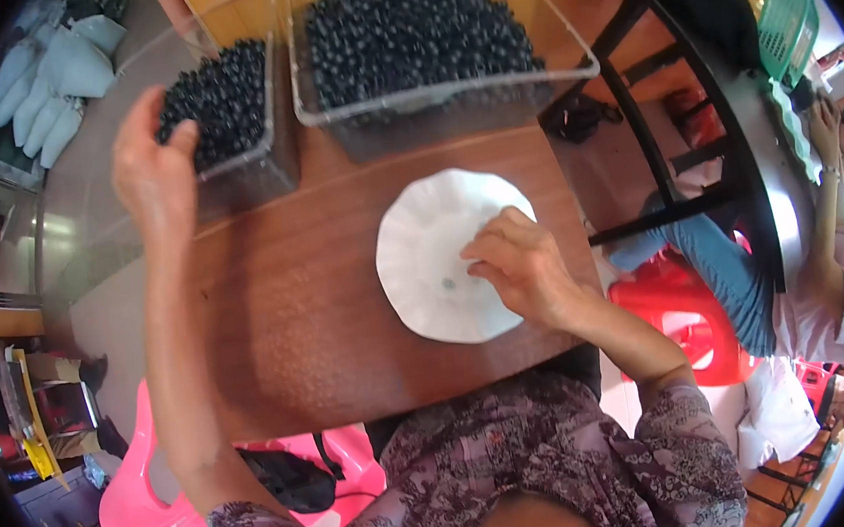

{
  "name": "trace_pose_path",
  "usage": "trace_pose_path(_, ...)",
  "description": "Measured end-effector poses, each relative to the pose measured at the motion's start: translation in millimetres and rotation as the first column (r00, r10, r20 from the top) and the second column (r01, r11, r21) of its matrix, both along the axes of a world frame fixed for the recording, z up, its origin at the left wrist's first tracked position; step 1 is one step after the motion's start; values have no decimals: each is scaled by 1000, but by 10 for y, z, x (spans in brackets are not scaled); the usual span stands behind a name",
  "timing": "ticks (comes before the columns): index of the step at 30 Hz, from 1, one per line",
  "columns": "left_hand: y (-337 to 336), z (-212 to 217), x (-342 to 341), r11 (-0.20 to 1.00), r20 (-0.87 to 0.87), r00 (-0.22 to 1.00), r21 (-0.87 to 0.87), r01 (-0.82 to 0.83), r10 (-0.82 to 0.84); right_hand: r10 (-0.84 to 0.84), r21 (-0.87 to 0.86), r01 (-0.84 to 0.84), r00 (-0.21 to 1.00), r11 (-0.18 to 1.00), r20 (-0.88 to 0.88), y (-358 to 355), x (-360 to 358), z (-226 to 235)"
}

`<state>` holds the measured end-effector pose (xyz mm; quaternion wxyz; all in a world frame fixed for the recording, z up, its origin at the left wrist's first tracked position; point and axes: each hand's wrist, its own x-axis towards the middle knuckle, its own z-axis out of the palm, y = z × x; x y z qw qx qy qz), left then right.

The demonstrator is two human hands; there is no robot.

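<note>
A: Which way does the plate (417, 264) face?
B: Upward. It's round, so no long axis stands out. It lies on the brown table (296, 320), right of the middle, in front of the person.
A: And the tubs?
B: The small tub (274, 96) runs away from the person, at the table's far left. The larger tub (411, 132) beside it lies with its long side left to right.
A: How do they look?
B: The plate is white and shallow, with a wavy rim. A small grey-green spot (449, 283) shows on it; whether it's a mark or a loose piece, I can't tell. Both tubs are clear, and black beads (226, 90), round and shiny, are heaped in each.
A: What about the hands?
B: The left hand (155, 166) is at the small tub's left side, thumb well apart from the curved fingers, right up against the beads. I can't tell whether any sit in the palm.
A: The right hand (531, 269)?
B: Over the plate, fingers bent, thumb and forefinger tips close together. I can't tell whether they pinch anything.
</note>
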<state>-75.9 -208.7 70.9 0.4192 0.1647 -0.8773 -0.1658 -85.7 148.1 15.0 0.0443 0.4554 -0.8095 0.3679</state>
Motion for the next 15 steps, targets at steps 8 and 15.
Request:
trace_pose_path(8, 807, 236, -476, 874, 88, 873, -45, 484, -479, 58, -155, -56, 998, 986, 11, -82, -39, 113)
trace_pose_path(15, 911, 72, -1375, 774, 563, 678, -102, 625, -473, 51, -203, -37, 997, 978, 62, 58, -171, 156)
